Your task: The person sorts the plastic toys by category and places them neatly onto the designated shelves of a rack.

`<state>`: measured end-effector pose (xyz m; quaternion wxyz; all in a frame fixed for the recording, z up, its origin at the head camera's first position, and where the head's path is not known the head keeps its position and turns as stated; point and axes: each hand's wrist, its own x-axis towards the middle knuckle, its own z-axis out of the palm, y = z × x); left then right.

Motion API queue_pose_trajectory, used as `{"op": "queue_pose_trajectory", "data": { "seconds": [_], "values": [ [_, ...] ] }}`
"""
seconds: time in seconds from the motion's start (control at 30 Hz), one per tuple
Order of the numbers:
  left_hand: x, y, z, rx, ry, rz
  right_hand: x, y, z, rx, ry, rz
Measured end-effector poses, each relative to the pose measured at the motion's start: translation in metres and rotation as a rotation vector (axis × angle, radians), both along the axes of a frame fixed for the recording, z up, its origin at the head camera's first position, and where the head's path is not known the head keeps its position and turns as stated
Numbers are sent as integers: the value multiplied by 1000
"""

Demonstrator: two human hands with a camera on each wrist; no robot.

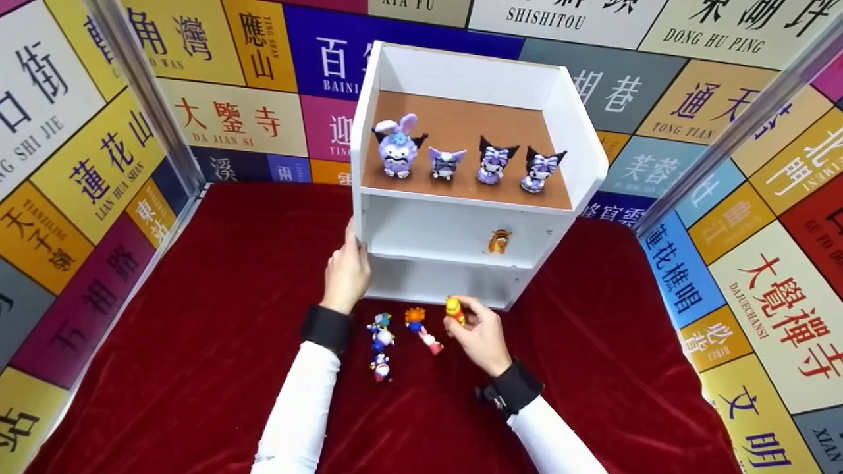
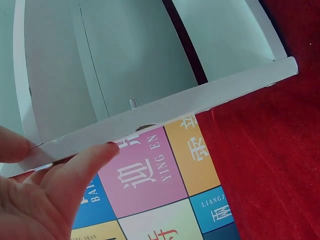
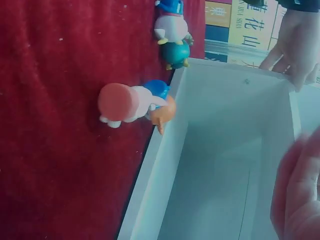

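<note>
In the head view my left hand (image 1: 348, 273) grips the left side panel of a white shelf unit (image 1: 448, 259). The left wrist view shows its thumb and fingers on either side of the panel's edge (image 2: 150, 114). My right hand (image 1: 484, 336) pinches a yellow bear figurine (image 1: 454, 312) in a red top, in front of the lowest compartment. That figurine is hidden in the right wrist view, where only part of the hand (image 3: 300, 195) shows. A pink-and-white figurine (image 1: 431, 343) and an orange-and-blue figurine (image 1: 415, 318) lie on the cloth nearby.
Several blue-and-white figurines (image 1: 382, 339) form a line on the red cloth (image 1: 421, 421). Purple and black-eared figurines (image 1: 398, 155) stand on the unit's brown top. A tiger figurine (image 1: 499, 241) stands in the middle compartment. Printed panels (image 1: 230, 118) surround the table.
</note>
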<state>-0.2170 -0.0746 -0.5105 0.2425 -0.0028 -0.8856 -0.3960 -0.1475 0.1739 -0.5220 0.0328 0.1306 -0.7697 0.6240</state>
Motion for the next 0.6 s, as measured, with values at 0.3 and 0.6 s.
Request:
{"op": "queue_pose_trajectory", "data": {
  "seconds": [0.3, 0.6],
  "values": [
    [-1, 0, 0, -5, -10, 3, -19, 8, 18, 109, 108, 27],
    [0, 0, -1, -6, 2, 1, -45, 13, 57, 299, 340, -163]
  ]
}}
